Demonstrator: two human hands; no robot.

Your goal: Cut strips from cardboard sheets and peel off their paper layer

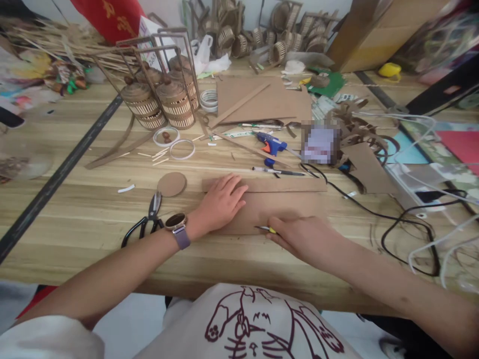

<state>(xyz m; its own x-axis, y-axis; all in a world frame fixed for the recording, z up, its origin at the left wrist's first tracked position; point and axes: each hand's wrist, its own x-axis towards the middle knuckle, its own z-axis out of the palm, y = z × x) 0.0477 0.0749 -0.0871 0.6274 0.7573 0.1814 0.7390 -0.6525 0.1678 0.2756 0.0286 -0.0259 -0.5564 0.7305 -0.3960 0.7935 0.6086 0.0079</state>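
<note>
My left hand (221, 203) lies flat with its fingers stretched over a brown cardboard sheet (295, 205) and the narrow cardboard strip (286, 185) along its far side. In my right hand (301, 238) is a craft knife (265, 228) with a yellow handle, mostly hidden by my fingers. Its blade points left, just over the near part of the sheet; whether it touches the cardboard I cannot tell. Left of my left hand are a stack of round cardboard discs (172, 184) and black-handled scissors (152, 212).
Beyond the sheet lie a pen (277, 171), a blue glue gun (274, 144) and a phone (320, 143). Lidded miniature baskets (175, 103) stand at back left, near tape rolls (208, 100). Black cable (359, 213) and a white power strip (406, 187) occupy the right side.
</note>
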